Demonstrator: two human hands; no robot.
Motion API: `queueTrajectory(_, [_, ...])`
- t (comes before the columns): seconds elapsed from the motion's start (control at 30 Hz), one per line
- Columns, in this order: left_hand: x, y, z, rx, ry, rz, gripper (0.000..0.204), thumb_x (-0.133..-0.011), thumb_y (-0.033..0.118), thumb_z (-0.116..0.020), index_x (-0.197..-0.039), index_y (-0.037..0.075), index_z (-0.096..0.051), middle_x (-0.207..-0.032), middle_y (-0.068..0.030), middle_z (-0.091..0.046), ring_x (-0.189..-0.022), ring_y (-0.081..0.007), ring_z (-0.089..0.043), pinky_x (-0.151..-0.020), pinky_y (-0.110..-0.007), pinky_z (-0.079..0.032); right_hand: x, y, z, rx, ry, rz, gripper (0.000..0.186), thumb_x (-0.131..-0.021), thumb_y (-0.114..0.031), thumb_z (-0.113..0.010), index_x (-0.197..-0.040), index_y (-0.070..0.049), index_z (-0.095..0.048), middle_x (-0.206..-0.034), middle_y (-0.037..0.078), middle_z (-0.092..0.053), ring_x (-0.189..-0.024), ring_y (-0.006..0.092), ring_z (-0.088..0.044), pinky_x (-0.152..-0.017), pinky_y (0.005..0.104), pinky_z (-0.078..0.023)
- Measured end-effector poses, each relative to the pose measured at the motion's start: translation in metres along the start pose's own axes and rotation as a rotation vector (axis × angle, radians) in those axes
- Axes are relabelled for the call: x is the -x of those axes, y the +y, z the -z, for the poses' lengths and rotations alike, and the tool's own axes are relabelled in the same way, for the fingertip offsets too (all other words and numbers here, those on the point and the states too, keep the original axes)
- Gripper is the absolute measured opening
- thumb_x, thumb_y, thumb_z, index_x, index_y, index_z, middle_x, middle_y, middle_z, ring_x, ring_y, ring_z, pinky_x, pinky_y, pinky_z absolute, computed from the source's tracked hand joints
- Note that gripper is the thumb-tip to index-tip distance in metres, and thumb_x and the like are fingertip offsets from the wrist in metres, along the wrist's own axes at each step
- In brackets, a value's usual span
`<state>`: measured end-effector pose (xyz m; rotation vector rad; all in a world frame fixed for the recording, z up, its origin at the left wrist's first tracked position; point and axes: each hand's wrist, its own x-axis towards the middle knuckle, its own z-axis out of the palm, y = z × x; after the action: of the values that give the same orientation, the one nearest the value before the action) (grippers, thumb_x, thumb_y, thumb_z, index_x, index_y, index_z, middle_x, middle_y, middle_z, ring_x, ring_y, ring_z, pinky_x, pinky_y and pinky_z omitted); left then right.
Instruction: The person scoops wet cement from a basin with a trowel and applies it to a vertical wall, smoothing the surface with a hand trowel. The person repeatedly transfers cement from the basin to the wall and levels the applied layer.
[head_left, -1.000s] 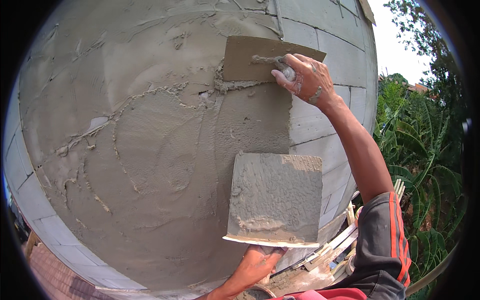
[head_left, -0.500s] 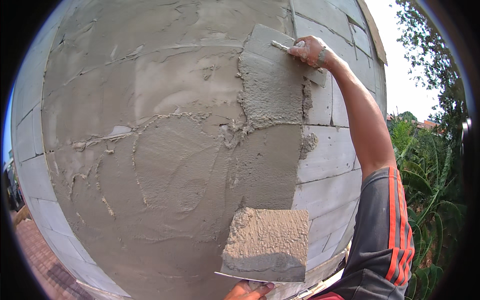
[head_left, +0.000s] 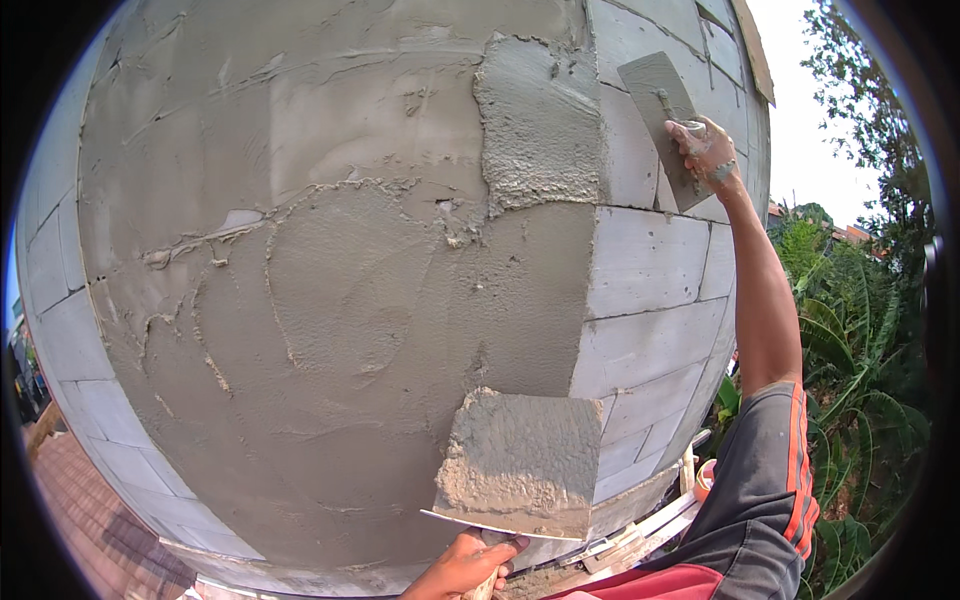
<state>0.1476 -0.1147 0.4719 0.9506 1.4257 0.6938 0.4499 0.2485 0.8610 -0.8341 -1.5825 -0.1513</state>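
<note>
My right hand (head_left: 712, 152) grips the handle of a plastering trowel (head_left: 648, 92), its grey blade tilted steeply in front of bare pale blocks (head_left: 645, 262). Left of the trowel, a thick, rough-edged patch of wet mortar (head_left: 540, 125) sits on the wall. Low in the view, my left hand (head_left: 455, 568) is closed around the handle under a flat plasterer's hawk (head_left: 500, 527). A thick, lumpy load of mortar (head_left: 525, 450) covers the hawk's top, close to the coated wall.
Grey mortar (head_left: 350, 300) coats most of the wall, with ridges and seams. Uncoated blocks (head_left: 75, 290) border it at the left. Tiled roofing (head_left: 100, 520) lies below left. Pale rails and clutter (head_left: 640, 535) run under the wall at lower right, beside green plants (head_left: 850, 400).
My right hand has moved right and slightly down, off the rough mortar patch, and the trowel has turned steeper. Loose mortar along the patch's right edge is gone. The loaded hawk has risen slightly.
</note>
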Motion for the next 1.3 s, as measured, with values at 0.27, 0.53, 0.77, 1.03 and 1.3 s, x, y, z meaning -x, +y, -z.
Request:
queueTrajectory(0.27, [-0.014, -0.023, -0.005, 0.162, -0.075, 0.0, 0.038, -0.1, 0.035, -0.072, -0.072, 0.009, -0.067, -0.064, 0.0016, -0.063, -0.053, -0.0065, -0.058, -0.043, -0.026, -0.039, 0.134, -0.047, -0.083, 0.429, -0.195, 0.837, 0.039, -0.097, -0.048, -0.074, -0.105, -0.01, -0.067, -0.097, 0.007, -0.075, -0.087, 0.0272, -0.072, -0.084, 0.0456, -0.063])
queueTrajectory(0.53, [-0.05, -0.061, 0.0, 0.267, -0.077, -0.157, 0.031, -0.098, 0.027, -0.076, -0.113, -0.001, -0.071, -0.074, -0.0015, -0.063, -0.059, -0.0113, -0.058, -0.053, -0.03, -0.05, -0.025, -0.119, -0.068, 0.379, -0.115, 0.412, 0.05, -0.093, -0.052, -0.076, -0.128, -0.016, -0.073, -0.107, 0.012, -0.079, -0.107, 0.0287, -0.075, -0.095, 0.0477, -0.06])
queueTrajectory(0.77, [-0.044, -0.055, -0.001, 0.138, -0.049, -0.227, 0.035, -0.097, 0.032, -0.078, -0.106, -0.002, -0.071, -0.073, -0.0027, -0.064, -0.06, -0.0137, -0.059, -0.056, -0.032, -0.051, -0.101, -0.118, -0.049, 0.097, -0.218, 0.292, 0.045, -0.091, -0.046, -0.079, -0.107, -0.005, -0.075, -0.073, 0.003, -0.062, -0.056, 0.0142, -0.052, -0.052, 0.0354, -0.047])
queueTrajectory(1.03, [-0.032, -0.071, -0.002, 0.18, -0.069, -0.156, 0.018, -0.09, 0.002, -0.061, -0.104, -0.003, -0.069, -0.074, -0.0046, -0.065, -0.062, -0.0124, -0.06, -0.053, -0.029, -0.049, -0.042, -0.05, -0.031, 0.019, -0.165, 0.037, 0.049, -0.089, -0.048, -0.083, -0.099, -0.002, -0.073, -0.07, 0.001, -0.059, -0.056, 0.0122, -0.052, -0.05, 0.0333, -0.045])
queueTrajectory(1.3, [-0.062, -0.155, 0.027, 0.11, -0.18, -0.325, 0.028, -0.086, -0.002, -0.063, -0.114, -0.002, -0.066, -0.093, -0.0074, -0.068, -0.064, -0.0102, -0.06, -0.054, -0.027, -0.048, 0.251, 0.12, 0.0, -0.31, 0.02, -0.519, 0.037, -0.088, -0.035, -0.088, -0.102, -0.004, -0.074, -0.076, -0.002, -0.062, -0.059, 0.0068, -0.058, -0.052, 0.0239, -0.046])
